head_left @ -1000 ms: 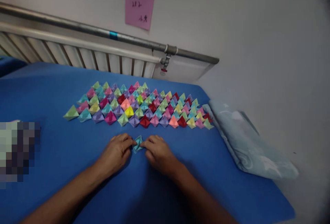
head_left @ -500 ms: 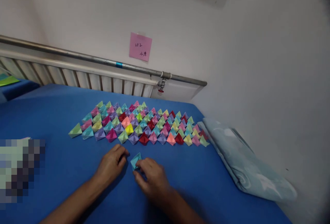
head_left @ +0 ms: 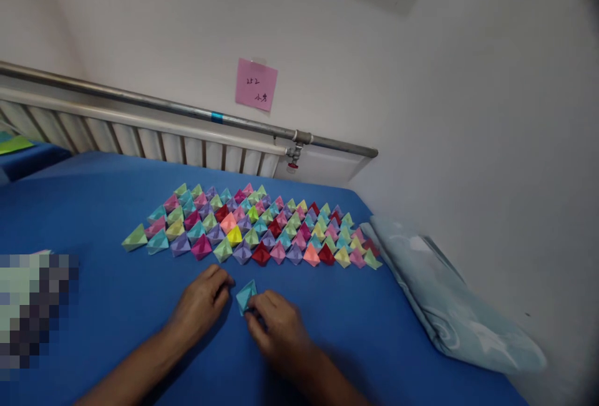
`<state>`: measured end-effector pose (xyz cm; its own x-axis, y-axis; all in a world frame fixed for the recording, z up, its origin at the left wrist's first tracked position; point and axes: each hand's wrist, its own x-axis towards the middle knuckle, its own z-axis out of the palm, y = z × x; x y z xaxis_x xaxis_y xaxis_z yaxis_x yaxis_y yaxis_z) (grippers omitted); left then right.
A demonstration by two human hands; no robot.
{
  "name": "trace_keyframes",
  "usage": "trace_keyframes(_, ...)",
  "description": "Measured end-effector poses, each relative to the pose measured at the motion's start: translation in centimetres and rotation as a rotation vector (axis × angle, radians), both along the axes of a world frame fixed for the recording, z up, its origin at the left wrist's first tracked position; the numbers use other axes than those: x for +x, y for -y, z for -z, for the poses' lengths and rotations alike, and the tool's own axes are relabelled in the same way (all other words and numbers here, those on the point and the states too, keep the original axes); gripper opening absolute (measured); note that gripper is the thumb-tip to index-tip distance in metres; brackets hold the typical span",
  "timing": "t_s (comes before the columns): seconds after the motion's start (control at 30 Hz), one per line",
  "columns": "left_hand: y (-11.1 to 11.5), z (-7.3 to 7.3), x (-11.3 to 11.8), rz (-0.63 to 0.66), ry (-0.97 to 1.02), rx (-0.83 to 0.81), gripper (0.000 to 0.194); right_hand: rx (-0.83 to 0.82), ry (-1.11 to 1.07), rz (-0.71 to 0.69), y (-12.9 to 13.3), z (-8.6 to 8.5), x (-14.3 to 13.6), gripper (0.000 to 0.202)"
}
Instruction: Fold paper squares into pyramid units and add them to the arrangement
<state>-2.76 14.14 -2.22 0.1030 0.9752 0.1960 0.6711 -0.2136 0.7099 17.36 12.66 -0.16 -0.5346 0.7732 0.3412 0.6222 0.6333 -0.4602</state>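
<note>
A light-blue folded paper boat [head_left: 246, 296] is at the front of the blue surface [head_left: 116, 306], below a block of similar boats. My right hand [head_left: 278, 325] pinches its right side between thumb and fingers. To the left of that boat rests my left hand [head_left: 201, 297], fingers loosely curled, with nothing visible in them and a small gap between hand and boat. Beyond both hands, many small paper boats [head_left: 261, 252] in green, pink, purple, blue, red and yellow stand in close slanting rows.
On the right lies a folded grey-blue cloth [head_left: 449, 306]. A blurred-out stack [head_left: 28, 306] sits at the left edge. Behind the surface run a radiator [head_left: 150, 144] and a metal pipe [head_left: 173, 106] with a valve [head_left: 294, 155]. A pink note [head_left: 256, 85] is taped to the wall.
The light-blue boat has turned slightly, and more of its face shows. My right hand has shifted a little down and right; my left hand has hardly moved.
</note>
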Motion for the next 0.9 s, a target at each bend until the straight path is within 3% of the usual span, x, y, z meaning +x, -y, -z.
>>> trace_keyframes(0.9, 0.3, -0.91, 0.63, -0.002, -0.091, -0.064, 0.024, 0.086, -0.078, -0.064, -0.18, 0.6, -0.51, 0.014)
